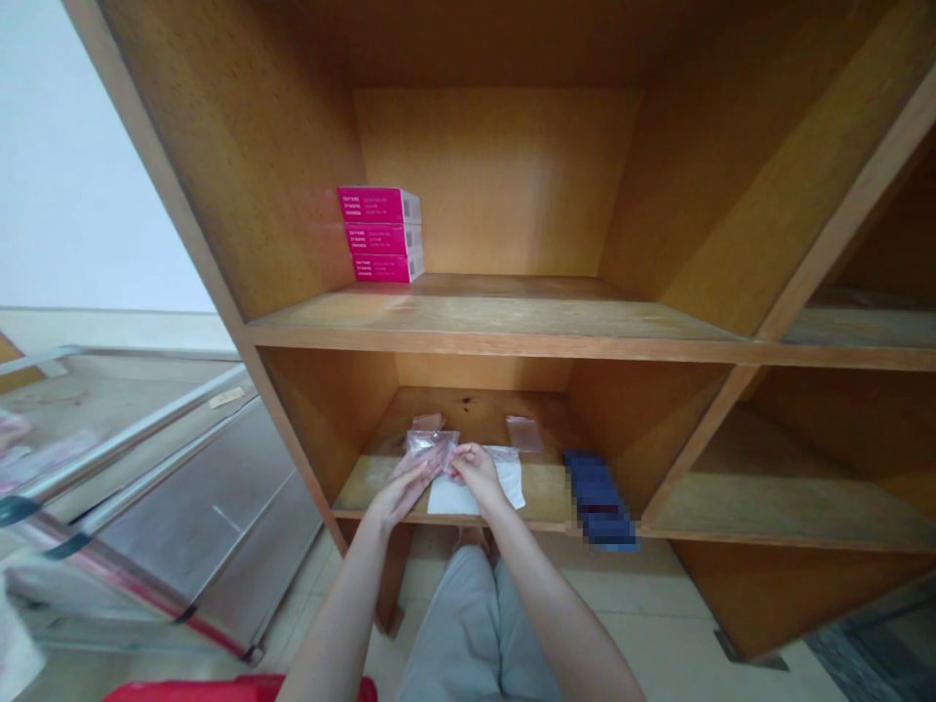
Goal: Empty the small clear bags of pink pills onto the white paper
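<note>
A small clear plastic bag [424, 440] is held between my two hands over the lower shelf. My left hand [407, 487] grips it from the left, with the fingers partly behind the plastic. At its right side, my right hand [475, 466] pinches the bag's edge between bent fingers. Whether anything lies inside is too small to tell. Beneath my hands lies a white sheet [451, 497], partly covered by them. Behind the held bag sits another piece of clear, pinkish plastic [428, 422]. Further right, a flat clear bag [524, 434] rests on the wood.
Three pink boxes [384, 239] are stacked on the upper shelf [497, 317]. At the lower shelf's right, a blurred dark blue item [598, 497] overhangs the front edge. A metal-framed rack [197, 497] stands left; something red [197, 690] is on the floor below.
</note>
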